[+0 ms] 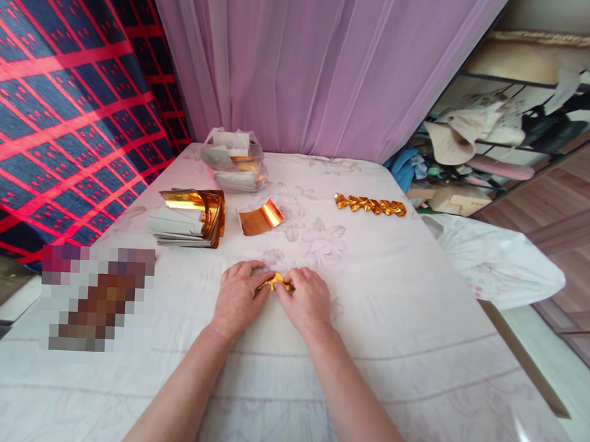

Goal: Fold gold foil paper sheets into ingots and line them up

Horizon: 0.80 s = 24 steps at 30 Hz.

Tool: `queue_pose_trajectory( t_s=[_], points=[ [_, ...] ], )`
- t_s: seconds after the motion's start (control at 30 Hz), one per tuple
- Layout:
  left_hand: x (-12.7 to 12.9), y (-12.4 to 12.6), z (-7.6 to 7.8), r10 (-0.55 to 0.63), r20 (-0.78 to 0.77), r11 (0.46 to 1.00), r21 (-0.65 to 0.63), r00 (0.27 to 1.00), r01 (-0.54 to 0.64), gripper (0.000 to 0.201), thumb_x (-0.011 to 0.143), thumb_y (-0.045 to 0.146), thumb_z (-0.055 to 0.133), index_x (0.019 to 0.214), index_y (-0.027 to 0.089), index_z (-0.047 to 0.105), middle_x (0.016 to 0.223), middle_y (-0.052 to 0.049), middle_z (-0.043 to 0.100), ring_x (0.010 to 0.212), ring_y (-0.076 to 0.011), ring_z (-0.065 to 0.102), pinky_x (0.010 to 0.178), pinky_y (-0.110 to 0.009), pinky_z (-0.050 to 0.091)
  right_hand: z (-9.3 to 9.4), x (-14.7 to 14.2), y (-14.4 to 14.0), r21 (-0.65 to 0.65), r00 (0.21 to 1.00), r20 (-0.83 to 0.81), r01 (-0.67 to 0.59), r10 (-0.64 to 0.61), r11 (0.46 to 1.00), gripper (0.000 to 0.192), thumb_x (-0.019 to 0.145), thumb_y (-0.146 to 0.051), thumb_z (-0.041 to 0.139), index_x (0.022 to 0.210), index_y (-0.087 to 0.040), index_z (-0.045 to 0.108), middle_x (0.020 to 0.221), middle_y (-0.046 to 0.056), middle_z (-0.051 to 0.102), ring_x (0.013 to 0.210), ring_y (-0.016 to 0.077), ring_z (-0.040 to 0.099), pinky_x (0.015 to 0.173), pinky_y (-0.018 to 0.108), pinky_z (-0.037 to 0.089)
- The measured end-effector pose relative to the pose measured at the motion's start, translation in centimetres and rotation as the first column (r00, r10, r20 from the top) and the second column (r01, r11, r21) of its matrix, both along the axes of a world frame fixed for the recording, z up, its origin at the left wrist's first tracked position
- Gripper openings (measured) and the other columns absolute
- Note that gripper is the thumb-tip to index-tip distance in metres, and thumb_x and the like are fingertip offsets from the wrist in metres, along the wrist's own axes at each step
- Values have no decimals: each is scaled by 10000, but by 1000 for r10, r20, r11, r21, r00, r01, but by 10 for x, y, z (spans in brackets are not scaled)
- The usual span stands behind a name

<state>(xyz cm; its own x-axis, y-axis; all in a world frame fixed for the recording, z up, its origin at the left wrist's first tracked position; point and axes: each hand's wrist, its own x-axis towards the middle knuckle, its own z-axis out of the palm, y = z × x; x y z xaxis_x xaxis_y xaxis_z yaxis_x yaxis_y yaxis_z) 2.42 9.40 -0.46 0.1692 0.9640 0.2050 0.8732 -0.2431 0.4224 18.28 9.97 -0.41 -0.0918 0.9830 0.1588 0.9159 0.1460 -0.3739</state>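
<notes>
1. Head view, hands: the left hand (239, 297) and the right hand (305, 301) meet near the middle of the table (417, 330), knuckles up and fingertips turned toward each other. Both pinch 1 small folded gold paper (274, 282) between them, each hand closed on its own end. The piece lies low against the white floral cloth, which probably gives a firm backing for pressing creases.

2. Head view, supply side: to the left, beyond the hands, lies a stack of gold sheets (190, 218), curled at its top edge, and just right of it 1 loose gold sheet (261, 217), bowed upward. The loose sheet lies apart from the stack and nearer the hands, as if set out within easy reach.

3. Head view, far edge: a clear plastic bag (235, 160) with more paper bundles lies behind the stack, close to the pink curtain (321, 66).

4. Head view, right side: a row of folded gold pieces (370, 205) lies in a line, end to end, well apart from the flat sheets, so worked and unworked paper stay separate.

5. Head view, surroundings: a white bag (498, 262) lies off the table's right edge, and a blurred patch covers something at the left.
</notes>
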Motion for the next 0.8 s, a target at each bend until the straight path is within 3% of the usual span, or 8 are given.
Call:
queue_pose_trajectory(
  t_s=[0.23, 0.5, 0.63, 0.8],
  points=[
    [0, 2, -1, 25, 44, 999, -23, 999, -24, 209, 859, 226, 610, 1062, 236, 659, 1192, -45, 667, 1130, -261, 565, 962, -438, 413, 9, -7, 7, -126, 995, 69, 81, -73, 989, 186, 858, -389, 624, 774, -226, 658, 830, 29, 679, 818, 189, 603, 679, 293, 353],
    [2, 2, -2, 38, 59, 999, -19, 998, -37, 177, 829, 180, 604, 998, 220, 570, 1083, -49, 667, 1060, -261, 569, 931, -430, 422, 14, -14, 19, -183, 976, 161, 174, -146, 967, 341, 907, -506, 535, 772, -240, 701, 857, 42, 717, 801, 181, 638, 653, 287, 366],
    [1, 2, -2, 29, 58, 999, -19, 998, -28, 162, 840, 189, 590, 996, 229, 593, 1076, -47, 664, 1053, -262, 566, 935, -436, 422, 13, -15, 21, -175, 969, 184, 196, -163, 965, 365, 918, -516, 514, 779, -245, 716, 855, 44, 729, 792, 181, 646, 638, 283, 362],
    [1, 2, -1, 9, 43, 1000, -25, 999, -8, 197, 869, 227, 576, 1025, 279, 685, 1172, -43, 648, 1115, -272, 545, 960, -453, 413, 9, -9, 16, -116, 984, 147, 121, -103, 986, 314, 919, -465, 550, 757, -237, 694, 824, 16, 710, 775, 150, 628, 640, 260, 360]
  ],
)
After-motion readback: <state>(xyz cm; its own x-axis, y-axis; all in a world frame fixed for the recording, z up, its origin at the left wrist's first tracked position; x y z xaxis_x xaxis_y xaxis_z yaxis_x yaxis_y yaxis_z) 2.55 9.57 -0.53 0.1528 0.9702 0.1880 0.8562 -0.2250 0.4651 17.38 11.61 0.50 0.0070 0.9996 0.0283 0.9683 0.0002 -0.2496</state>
